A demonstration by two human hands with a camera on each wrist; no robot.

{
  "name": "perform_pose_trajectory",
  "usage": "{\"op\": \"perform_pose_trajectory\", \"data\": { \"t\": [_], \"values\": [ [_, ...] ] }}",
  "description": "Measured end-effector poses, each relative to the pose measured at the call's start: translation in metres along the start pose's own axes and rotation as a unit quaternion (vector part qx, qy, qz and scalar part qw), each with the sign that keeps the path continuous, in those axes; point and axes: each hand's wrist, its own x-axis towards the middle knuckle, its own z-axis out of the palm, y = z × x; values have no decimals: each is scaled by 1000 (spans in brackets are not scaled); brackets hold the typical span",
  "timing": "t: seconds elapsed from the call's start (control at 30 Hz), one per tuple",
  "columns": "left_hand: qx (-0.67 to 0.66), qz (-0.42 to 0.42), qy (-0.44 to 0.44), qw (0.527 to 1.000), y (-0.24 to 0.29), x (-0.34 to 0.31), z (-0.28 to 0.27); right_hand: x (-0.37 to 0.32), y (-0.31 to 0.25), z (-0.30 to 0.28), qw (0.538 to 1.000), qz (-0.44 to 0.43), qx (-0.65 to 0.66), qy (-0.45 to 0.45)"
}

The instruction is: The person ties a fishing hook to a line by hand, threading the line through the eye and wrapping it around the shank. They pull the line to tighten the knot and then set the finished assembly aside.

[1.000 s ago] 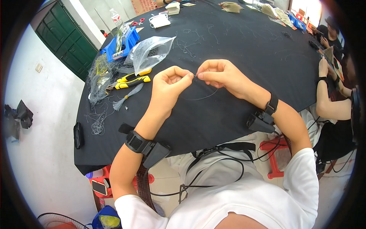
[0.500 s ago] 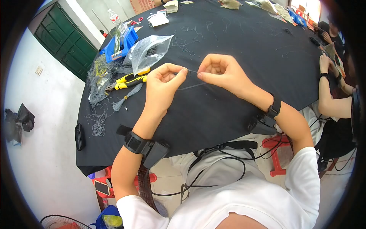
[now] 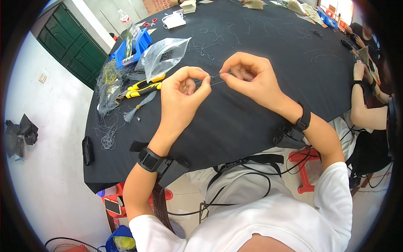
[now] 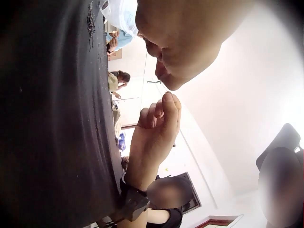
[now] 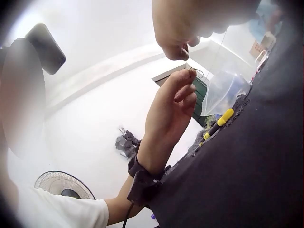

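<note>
Over the black-covered table, my left hand (image 3: 181, 93) and right hand (image 3: 257, 80) face each other a short way apart. A thin grey line (image 3: 218, 82) runs between them. Thumb and forefinger of the left hand pinch it, with the other fingers curled in. My right hand pinches the line between thumb and forefinger too. From the right wrist view, a small thin loop (image 5: 199, 73) sticks out at the left fingertips. The left wrist view has the right hand (image 4: 156, 118) below the near left hand, fingertips close together.
Left of my hands lie yellow-black pliers (image 3: 145, 89), a bundle of grey strands (image 3: 142, 106), a clear plastic bag (image 3: 161, 59) and a blue bin (image 3: 133, 49). Tangled line (image 3: 108, 136) lies nearer. Another person's arm (image 3: 365, 115) is at the right edge.
My hands, with fingertips almost together a second ago, have drawn slightly apart. The right hand has moved up and a little to the right, with the line stretched between them.
</note>
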Motion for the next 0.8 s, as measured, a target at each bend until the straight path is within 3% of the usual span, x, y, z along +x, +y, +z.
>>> {"op": "perform_pose_trajectory", "data": {
  "t": [0.2,0.43,0.6,0.7,0.8],
  "values": [
    [78,39,-16,996,0,-2,0,1,-1,-1,999,26,21,7],
    [5,43,-73,996,7,-3,0,2,0,0,988,103,111,-24],
    [-116,15,-71,991,7,-2,-1,3,3,1,925,259,262,-89],
    [-175,-8,-62,982,5,-2,2,1,9,1,854,325,381,-144],
    [-183,-35,-47,981,3,-3,2,-2,10,9,799,381,444,-137]
  ]
}}
